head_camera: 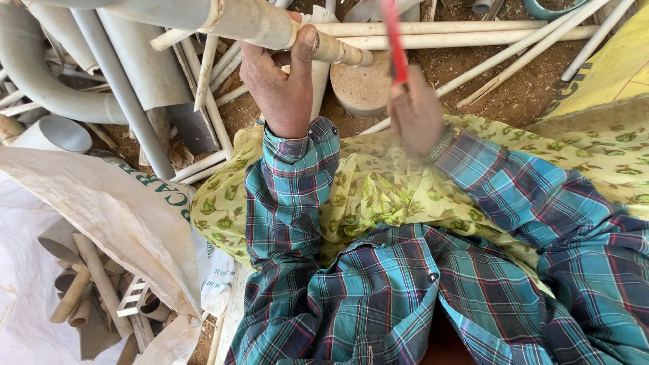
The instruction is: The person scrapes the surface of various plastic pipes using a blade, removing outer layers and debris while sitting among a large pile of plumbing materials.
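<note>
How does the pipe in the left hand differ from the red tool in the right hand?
The pipe is thick, round and dirty cream; the red tool is thin, flat and bright red. The pipe lies nearly level across the view, while the tool stands nearly upright. The left hand wraps the pipe from below, sharp in the picture; the right hand grips the tool's lower end and is blurred. Both are held above the scrap pipes.

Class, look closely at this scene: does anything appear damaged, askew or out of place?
Yes. Grey and white pipes lie crisscrossed on bare dirt, none aligned. Cut pipe offcuts sit jumbled inside a torn sack.
</note>
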